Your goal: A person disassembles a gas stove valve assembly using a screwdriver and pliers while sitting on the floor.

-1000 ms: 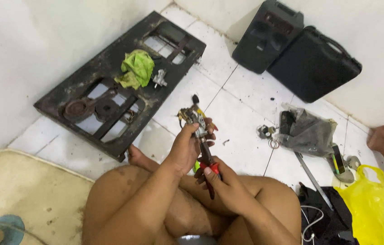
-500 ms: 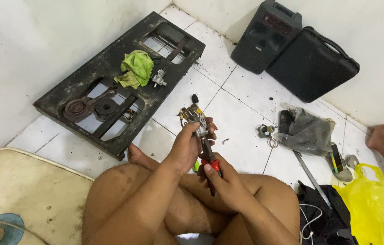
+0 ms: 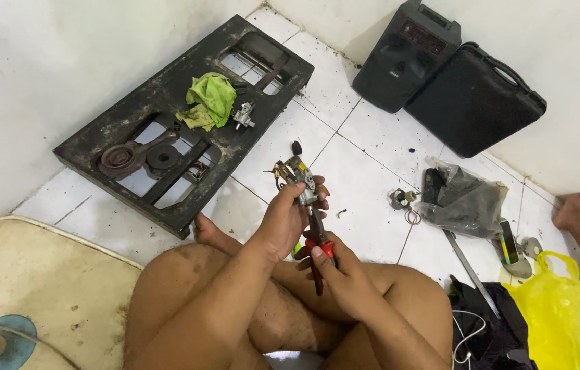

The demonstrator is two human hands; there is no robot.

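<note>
I sit cross-legged on a white tiled floor. My left hand (image 3: 287,218) grips a small metal valve part (image 3: 295,175) with a black knob on top, held up in front of my knees. My right hand (image 3: 340,268) is closed around red-handled pliers (image 3: 319,245), whose jaws reach up to the part just below my left fingers. Both hands are close together above my legs.
A black stove frame (image 3: 160,103) lies at the left with a green rag (image 3: 209,100) and a small metal fitting (image 3: 242,115) on it. A black speaker (image 3: 406,58) and black case (image 3: 475,99) stand against the wall. A dark bag (image 3: 464,202), yellow bag (image 3: 557,312) and another person's foot (image 3: 574,209) are at the right.
</note>
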